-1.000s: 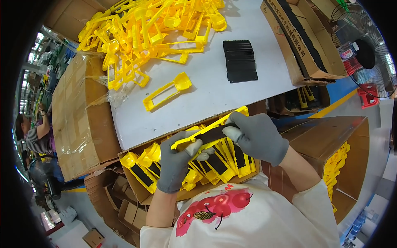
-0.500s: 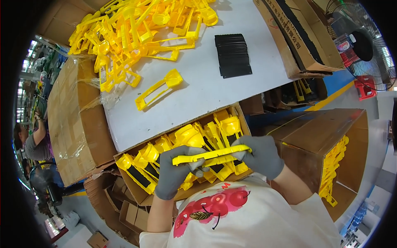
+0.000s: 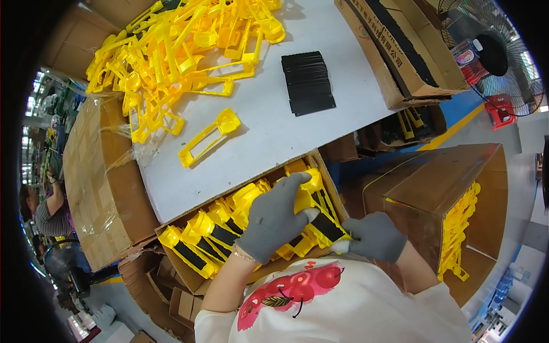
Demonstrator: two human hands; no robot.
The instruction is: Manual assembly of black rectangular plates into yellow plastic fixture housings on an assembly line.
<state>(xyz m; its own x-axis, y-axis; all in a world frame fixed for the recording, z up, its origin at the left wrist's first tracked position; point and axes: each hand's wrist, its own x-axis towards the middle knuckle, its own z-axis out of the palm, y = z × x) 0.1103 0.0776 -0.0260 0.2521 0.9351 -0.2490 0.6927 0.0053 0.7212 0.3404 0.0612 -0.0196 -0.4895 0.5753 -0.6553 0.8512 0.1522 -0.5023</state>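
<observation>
Box (image 3: pixel 189 274) at tabletop (image 3: pixel 354 108) edge about full of yellow parts with black strips. Left hand (image 3: pixel 274 220) fingers flat, apart, pressing parts (image 3: pixel 229 228); right hand (image 3: pixel 374 237) fingers curled on 1 end. Big loose pile (image 3: pixel 177 51), 1 single part (image 3: pixel 209 137), black strip stack (image 3: pixel 309 83) left unpacked.

Yellow plastic parts with black strips (image 3: pixel 320 220) lying packed in rows, slanting, inside open cardboard box (image 3: pixel 171 264) under table edge; gloved hands resting on right-end pieces, pressing them against box wall.

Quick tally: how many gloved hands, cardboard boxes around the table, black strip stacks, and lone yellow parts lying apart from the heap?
Grey-gloved hands: 2, left, right
Brown cardboard boxes: 4
Stack of black strips: 1
Lone yellow plastic part: 1
Total: 8
</observation>
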